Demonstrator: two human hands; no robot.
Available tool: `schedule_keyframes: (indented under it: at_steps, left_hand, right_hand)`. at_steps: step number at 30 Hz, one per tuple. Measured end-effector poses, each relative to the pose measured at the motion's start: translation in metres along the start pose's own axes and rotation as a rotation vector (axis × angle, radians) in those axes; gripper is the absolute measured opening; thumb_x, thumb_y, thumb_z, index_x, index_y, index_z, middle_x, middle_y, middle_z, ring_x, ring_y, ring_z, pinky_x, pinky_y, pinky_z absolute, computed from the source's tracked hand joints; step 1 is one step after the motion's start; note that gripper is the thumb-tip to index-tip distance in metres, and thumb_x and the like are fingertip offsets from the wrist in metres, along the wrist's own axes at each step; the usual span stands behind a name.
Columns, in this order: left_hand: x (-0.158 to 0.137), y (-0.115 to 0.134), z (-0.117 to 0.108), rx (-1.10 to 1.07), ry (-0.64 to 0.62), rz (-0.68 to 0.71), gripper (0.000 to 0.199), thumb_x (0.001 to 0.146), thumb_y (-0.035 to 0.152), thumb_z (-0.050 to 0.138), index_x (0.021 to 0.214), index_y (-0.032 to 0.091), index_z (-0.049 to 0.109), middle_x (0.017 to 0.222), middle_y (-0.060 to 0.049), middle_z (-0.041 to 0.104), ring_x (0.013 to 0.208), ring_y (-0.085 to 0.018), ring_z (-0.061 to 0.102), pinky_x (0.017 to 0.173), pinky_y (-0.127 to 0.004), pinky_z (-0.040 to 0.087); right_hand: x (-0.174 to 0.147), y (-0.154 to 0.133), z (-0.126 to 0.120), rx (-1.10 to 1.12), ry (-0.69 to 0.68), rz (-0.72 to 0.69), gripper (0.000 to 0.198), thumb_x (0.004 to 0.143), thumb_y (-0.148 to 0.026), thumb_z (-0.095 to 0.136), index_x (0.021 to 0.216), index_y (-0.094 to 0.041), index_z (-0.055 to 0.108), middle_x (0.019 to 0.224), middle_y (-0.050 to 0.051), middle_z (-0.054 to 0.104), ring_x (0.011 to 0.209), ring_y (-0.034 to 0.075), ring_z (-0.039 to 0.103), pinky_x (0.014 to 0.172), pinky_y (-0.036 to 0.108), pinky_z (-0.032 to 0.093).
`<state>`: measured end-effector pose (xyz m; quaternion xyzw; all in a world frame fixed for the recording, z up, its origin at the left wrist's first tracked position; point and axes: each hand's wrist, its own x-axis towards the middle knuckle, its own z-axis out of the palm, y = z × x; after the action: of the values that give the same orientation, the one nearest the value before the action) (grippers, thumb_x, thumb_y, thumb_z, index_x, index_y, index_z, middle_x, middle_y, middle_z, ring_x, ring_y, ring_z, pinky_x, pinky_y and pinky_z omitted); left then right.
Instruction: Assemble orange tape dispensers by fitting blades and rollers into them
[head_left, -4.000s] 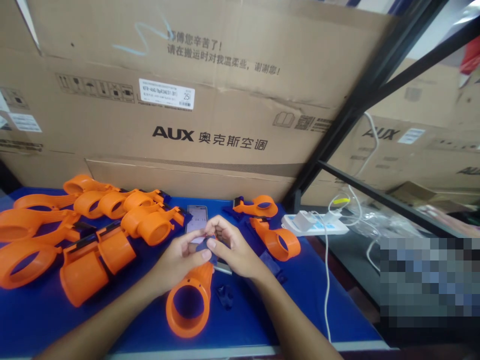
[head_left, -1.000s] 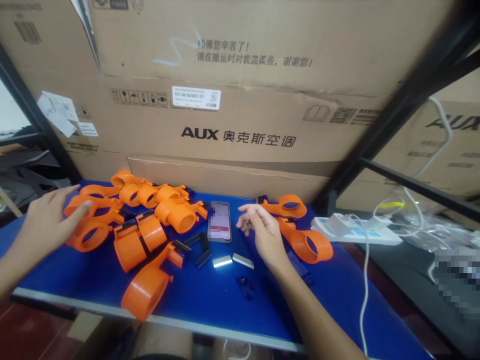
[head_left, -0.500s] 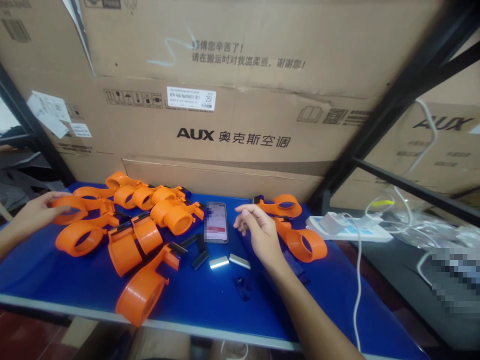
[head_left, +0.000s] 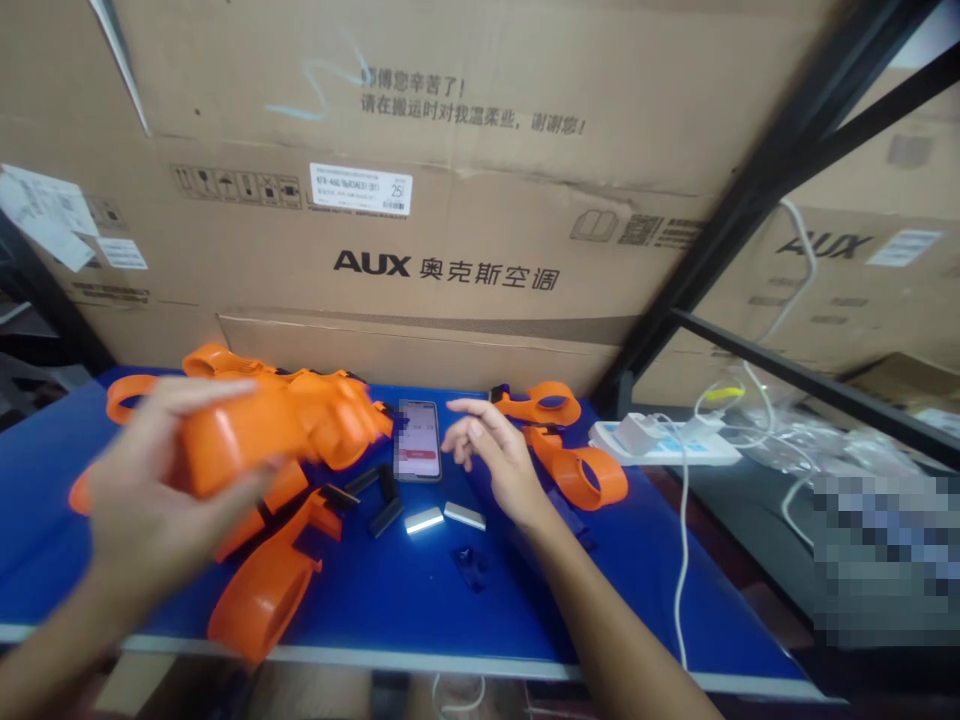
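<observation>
My left hand (head_left: 142, 490), blurred by motion, is closed around an orange plastic tape dispenser (head_left: 232, 430) and holds it above the left-hand pile. Some of that pile is hidden behind the hand. My right hand (head_left: 495, 455) hovers just right of the phone (head_left: 418, 440), holding nothing, its index finger stretched out and the other fingers loosely bent. Near the table's front edge lies another orange tape dispenser (head_left: 262, 585) with a black-edged end. Between the hands are several black strips (head_left: 386, 518) and two silvery metal bars (head_left: 444, 517).
Two more orange dispensers (head_left: 592, 478) lie on the right of the blue table (head_left: 360, 620). A small dark-blue scrap (head_left: 470, 568) is near the front. A white power strip (head_left: 664, 442) with cables sits at the right edge. A large cardboard box (head_left: 450, 215) stands behind.
My left hand has lifted an orange tape dispenser from the far left and brought it rightward, closer to me. My right hand stays beside the phone. The whole view has shifted slightly.
</observation>
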<state>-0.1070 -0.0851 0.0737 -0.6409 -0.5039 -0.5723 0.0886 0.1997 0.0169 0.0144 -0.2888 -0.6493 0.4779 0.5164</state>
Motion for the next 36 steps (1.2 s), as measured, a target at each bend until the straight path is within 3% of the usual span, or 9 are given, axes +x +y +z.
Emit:
schedule_keyframes:
  at_steps: [3,7,15,20,26,28,31,33,36]
  left_hand:
    - [-0.03,0.052,0.029,-0.207,-0.184,0.123,0.04,0.074,0.012,0.075,0.111,0.026,0.073,0.108,-0.005,0.067,0.1,-0.025,0.066,0.083,-0.039,0.054]
    - [-0.056,0.076,0.056,-0.284,-0.198,0.146,0.044,0.068,0.004,0.071,0.108,0.023,0.068,0.095,-0.003,0.063,0.085,-0.021,0.062,0.072,-0.035,0.052]
    - [-0.083,0.056,0.114,-0.161,0.028,0.011,0.051,0.071,0.012,0.077,0.117,0.023,0.057,0.098,-0.003,0.058,0.086,-0.023,0.061,0.079,-0.038,0.052]
    - [-0.09,0.035,0.126,-0.177,-0.17,-0.025,0.056,0.072,0.021,0.082,0.125,0.026,0.064,0.104,-0.01,0.066,0.098,-0.034,0.062,0.094,-0.05,0.048]
    - [-0.068,0.012,0.109,-0.351,-0.463,-0.059,0.07,0.073,0.047,0.084,0.137,0.028,0.065,0.128,-0.015,0.061,0.123,-0.04,0.054,0.11,-0.056,0.038]
    - [-0.052,0.011,0.107,-0.488,-0.497,-0.149,0.047,0.088,0.056,0.066,0.123,0.027,0.074,0.13,-0.014,0.06,0.127,-0.037,0.053,0.11,-0.052,0.039]
    - [-0.03,0.018,0.118,-0.699,-0.534,-0.535,0.038,0.095,0.054,0.06,0.115,0.026,0.074,0.12,-0.011,0.068,0.115,-0.032,0.063,0.099,-0.043,0.047]
    - [-0.022,0.027,0.129,-0.881,-0.685,-0.746,0.04,0.09,0.051,0.07,0.121,0.025,0.07,0.116,-0.01,0.072,0.105,-0.029,0.068,0.091,-0.039,0.051]
    - [-0.024,0.038,0.142,-1.18,-0.943,-0.85,0.043,0.093,0.056,0.062,0.107,0.017,0.072,0.108,-0.014,0.074,0.087,-0.025,0.071,0.078,-0.035,0.055]
  right_hand:
    - [-0.006,-0.004,0.001,0.155,-0.255,-0.002,0.063,0.095,-0.065,0.057,0.14,-0.022,0.055,0.092,0.006,0.07,0.065,0.016,0.056,0.058,0.029,0.044]
    - [-0.008,-0.006,-0.001,0.214,-0.368,0.067,0.047,0.096,-0.057,0.06,0.121,-0.018,0.069,0.077,0.004,0.068,0.057,0.014,0.052,0.053,0.027,0.04]
    - [0.001,-0.018,-0.013,0.421,-0.282,0.248,0.063,0.097,-0.072,0.043,0.117,-0.018,0.067,0.085,0.008,0.072,0.063,0.018,0.066,0.052,0.028,0.051]
    - [0.0,-0.013,-0.005,0.314,-0.1,0.28,0.046,0.09,-0.046,0.073,0.127,-0.024,0.058,0.089,0.003,0.073,0.061,0.015,0.068,0.05,0.026,0.056]
    - [0.003,-0.002,-0.002,0.253,0.034,0.297,0.042,0.089,-0.044,0.075,0.121,-0.021,0.059,0.068,-0.003,0.066,0.051,0.013,0.062,0.045,0.023,0.054]
    - [0.004,-0.003,-0.004,0.273,0.027,0.295,0.041,0.088,-0.043,0.076,0.119,-0.021,0.059,0.079,0.001,0.071,0.053,0.012,0.062,0.044,0.022,0.053]
    - [0.004,-0.008,-0.005,0.317,-0.031,0.299,0.041,0.089,-0.041,0.074,0.122,-0.023,0.057,0.097,0.004,0.073,0.053,0.011,0.064,0.039,0.021,0.051]
    - [0.004,-0.01,-0.004,0.337,-0.04,0.283,0.043,0.089,-0.04,0.073,0.125,-0.024,0.056,0.099,0.003,0.072,0.05,0.011,0.063,0.037,0.02,0.049]
    - [0.003,-0.007,-0.002,0.3,0.013,0.247,0.045,0.088,-0.041,0.073,0.125,-0.025,0.053,0.087,-0.003,0.067,0.043,0.01,0.06,0.034,0.019,0.045]
